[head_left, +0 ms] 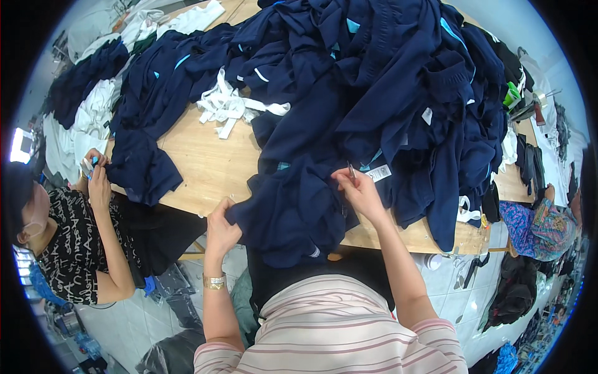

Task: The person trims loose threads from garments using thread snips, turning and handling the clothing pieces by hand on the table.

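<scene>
A bunched navy blue garment (293,209) lies over the near table edge and hangs toward my lap. My left hand (222,229) is closed on its left edge, fingers pinching the cloth. On the garment's right side, my right hand (363,194) is closed around small thread snips (351,169), mostly covered by the fingers, with a slim metal end showing. Close beside those fingers is a white label (377,173) with print on it. Whether the right fingertips also hold cloth is hidden.
A large heap of navy garments (398,81) covers the far and right parts of the wooden table (205,156). White fabric strips (227,103) lie at its middle. At left a co-worker (81,243) handles navy cloth; another person (539,227) is at far right.
</scene>
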Demonstrator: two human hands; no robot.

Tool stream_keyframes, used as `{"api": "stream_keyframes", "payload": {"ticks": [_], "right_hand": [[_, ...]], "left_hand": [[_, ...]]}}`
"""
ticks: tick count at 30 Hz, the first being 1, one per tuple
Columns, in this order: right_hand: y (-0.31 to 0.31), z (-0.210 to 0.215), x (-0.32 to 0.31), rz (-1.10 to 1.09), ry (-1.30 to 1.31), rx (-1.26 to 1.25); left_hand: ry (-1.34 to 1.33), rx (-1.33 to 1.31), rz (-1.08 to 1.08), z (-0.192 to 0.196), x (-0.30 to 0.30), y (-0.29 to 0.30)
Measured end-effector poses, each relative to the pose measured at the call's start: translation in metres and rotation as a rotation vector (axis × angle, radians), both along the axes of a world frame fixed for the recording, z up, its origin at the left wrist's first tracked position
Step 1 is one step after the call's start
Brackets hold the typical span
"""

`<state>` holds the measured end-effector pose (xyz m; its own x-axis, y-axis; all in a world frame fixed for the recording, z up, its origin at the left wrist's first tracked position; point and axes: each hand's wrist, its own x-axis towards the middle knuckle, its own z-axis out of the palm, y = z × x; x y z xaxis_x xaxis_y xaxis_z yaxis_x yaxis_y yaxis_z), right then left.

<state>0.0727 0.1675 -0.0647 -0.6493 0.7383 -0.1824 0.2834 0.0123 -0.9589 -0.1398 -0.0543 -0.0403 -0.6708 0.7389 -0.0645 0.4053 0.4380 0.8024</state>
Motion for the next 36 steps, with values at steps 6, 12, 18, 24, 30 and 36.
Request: {"api": "stream_keyframes", "payload": {"ticks": [6, 12, 18, 24, 30, 36], "right_hand": [[-0.011, -0.013, -0.005, -0.033, -0.096, 0.169], [-0.009, -0.026, 0.028, -0.233, 0.004, 0.143], [-0.029, -0.028, 0.043, -0.288, 0.023, 0.023], [-0.041, -0.037, 0.038, -0.243, 0.020, 0.009], [-0.011, -0.025, 0.062, -0.461, 0.058, -0.021], [-0.012, -0.032, 0.057, -0.449, 0.117, -0.028]], "left_hand": [[-0.006, 0.034, 0.001, -0.002, 0.006, -0.002], [0.729, -0.046, 0.157, 0.028, 0.022, 0.021], [0.275, 0.198, -0.213, 0.017, 0.080, 0.035], [0.156, 0.089, -0.151, -0.019, 0.086, 0.057], [-0.288, 0.519, 0.327, -0.039, -0.014, 0.029], [-0.323, 0.531, 0.309, -0.031, -0.017, 0.025]]}}
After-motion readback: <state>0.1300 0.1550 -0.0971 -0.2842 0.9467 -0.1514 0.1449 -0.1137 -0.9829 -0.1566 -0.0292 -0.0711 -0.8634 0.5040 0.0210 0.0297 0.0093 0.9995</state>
